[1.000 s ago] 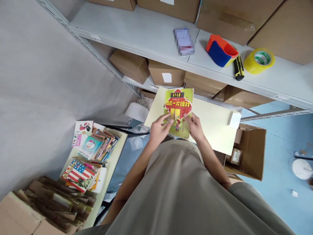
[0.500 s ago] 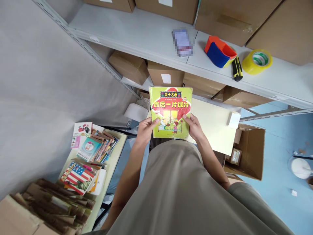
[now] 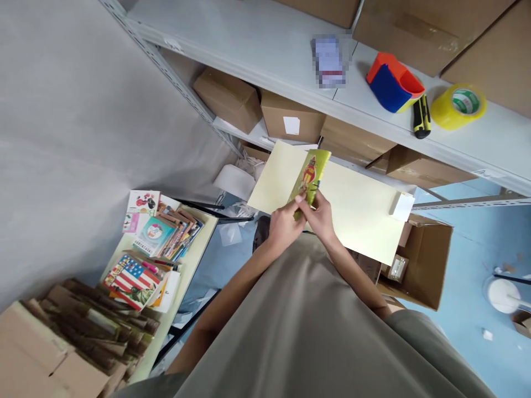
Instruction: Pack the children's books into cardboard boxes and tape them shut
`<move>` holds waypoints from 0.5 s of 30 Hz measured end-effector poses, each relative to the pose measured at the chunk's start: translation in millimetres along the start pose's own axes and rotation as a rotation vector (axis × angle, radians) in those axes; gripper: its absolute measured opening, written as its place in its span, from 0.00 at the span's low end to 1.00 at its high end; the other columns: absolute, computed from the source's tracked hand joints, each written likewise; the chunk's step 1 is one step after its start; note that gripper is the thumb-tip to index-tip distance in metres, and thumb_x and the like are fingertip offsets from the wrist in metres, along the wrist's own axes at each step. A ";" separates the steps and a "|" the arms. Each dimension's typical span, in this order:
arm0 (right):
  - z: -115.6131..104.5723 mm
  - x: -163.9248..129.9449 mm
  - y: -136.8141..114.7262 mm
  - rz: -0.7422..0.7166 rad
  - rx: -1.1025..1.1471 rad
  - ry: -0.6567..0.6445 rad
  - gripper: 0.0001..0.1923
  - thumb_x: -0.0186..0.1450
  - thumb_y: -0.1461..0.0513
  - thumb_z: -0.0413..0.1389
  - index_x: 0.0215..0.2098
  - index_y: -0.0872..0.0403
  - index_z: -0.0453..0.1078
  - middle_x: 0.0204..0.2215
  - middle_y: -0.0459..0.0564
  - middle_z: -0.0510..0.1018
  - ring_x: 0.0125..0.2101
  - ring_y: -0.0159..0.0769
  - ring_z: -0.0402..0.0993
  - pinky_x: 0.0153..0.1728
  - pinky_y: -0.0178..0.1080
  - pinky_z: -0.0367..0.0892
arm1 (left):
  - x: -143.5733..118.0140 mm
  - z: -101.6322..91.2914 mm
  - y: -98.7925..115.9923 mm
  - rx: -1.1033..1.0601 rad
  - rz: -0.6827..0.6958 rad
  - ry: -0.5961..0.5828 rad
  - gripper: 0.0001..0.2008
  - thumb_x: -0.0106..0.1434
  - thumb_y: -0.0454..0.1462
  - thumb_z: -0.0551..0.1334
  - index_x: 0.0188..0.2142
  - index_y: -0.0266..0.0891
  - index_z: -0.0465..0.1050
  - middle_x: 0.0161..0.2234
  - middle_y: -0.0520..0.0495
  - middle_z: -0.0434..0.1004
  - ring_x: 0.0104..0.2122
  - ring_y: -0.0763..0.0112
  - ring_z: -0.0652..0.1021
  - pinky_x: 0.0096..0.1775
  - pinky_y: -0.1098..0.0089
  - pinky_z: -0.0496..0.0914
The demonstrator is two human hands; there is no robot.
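Observation:
A thin green picture book [image 3: 314,168] is tilted in front of me above the cream tabletop [image 3: 360,215], turned almost edge-on. At its lower end my left hand [image 3: 286,225] is closed on it, with the thumb against the cover. My right hand [image 3: 319,215] grips the same end from the other side, close to the left one. Part of the cover is hidden behind the fingers, and the title cannot be read from this angle.
A grey shelf [image 3: 274,77] ahead bears a yellow tape roll [image 3: 458,106], a box cutter [image 3: 422,117], a red and blue band [image 3: 394,83] and cartons. Left, a side table [image 3: 191,243] holds stacked books [image 3: 135,281]. An open carton [image 3: 435,265] stands at right.
The book has turned from facing me flat to nearly edge-on. Both hands have come together at its lower end, the left one moving right. The view has shifted slightly.

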State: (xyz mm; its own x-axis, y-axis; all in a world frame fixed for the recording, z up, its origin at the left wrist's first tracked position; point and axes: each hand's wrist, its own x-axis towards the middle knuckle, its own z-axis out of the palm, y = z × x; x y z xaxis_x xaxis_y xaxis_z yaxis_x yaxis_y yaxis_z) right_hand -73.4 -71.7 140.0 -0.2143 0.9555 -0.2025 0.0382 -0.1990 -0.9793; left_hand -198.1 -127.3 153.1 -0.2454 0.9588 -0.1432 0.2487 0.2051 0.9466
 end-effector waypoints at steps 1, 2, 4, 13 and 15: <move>-0.9 3.1 2.5 -0.005 -0.024 0.044 0.27 0.68 0.35 0.70 0.45 0.47 0.80 0.45 0.52 0.89 0.53 0.51 0.85 0.55 0.48 0.83 | -1.0 1.0 -0.7 -0.010 0.019 -0.052 0.19 0.65 0.44 0.77 0.56 0.51 0.91 0.56 0.42 0.92 0.58 0.40 0.88 0.63 0.50 0.79; -2.6 6.6 5.1 -0.012 -0.033 0.074 0.27 0.69 0.35 0.68 0.42 0.47 0.79 0.41 0.51 0.88 0.49 0.50 0.84 0.53 0.48 0.82 | -0.5 -0.3 -2.9 -0.042 0.032 -0.097 0.21 0.66 0.45 0.77 0.57 0.50 0.91 0.57 0.42 0.91 0.60 0.40 0.87 0.66 0.49 0.78; -7.2 12.1 8.1 -0.026 -0.021 0.074 0.27 0.71 0.34 0.65 0.42 0.47 0.78 0.42 0.51 0.89 0.48 0.49 0.84 0.54 0.49 0.81 | 4.9 -8.9 -11.8 -0.150 0.021 -0.120 0.21 0.68 0.50 0.76 0.57 0.47 0.91 0.58 0.42 0.91 0.62 0.41 0.86 0.69 0.47 0.77; -26.7 -3.4 -22.0 0.122 0.221 -0.169 0.32 0.65 0.32 0.71 0.54 0.43 0.82 0.55 0.54 0.90 0.64 0.59 0.83 0.58 0.57 0.84 | 28.5 -73.5 -47.8 -0.572 -0.226 0.009 0.38 0.58 0.65 0.81 0.54 0.39 0.89 0.56 0.34 0.91 0.63 0.39 0.86 0.62 0.49 0.83; -30.4 -1.6 -22.4 0.143 0.239 -0.176 0.34 0.64 0.32 0.72 0.55 0.43 0.81 0.55 0.54 0.90 0.64 0.60 0.83 0.58 0.57 0.85 | 21.9 -75.2 -44.2 -0.634 -0.280 -0.046 0.37 0.56 0.66 0.82 0.49 0.38 0.89 0.49 0.35 0.93 0.59 0.38 0.88 0.57 0.48 0.85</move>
State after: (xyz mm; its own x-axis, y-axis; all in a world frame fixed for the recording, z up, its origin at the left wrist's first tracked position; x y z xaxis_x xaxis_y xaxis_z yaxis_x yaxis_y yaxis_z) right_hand -44.2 -62.2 162.1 -0.3894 0.8660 -0.3138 -0.1451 -0.3941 -0.9075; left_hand -285.0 -130.1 129.8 -0.1770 0.8967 -0.4056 -0.4174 0.3048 0.8561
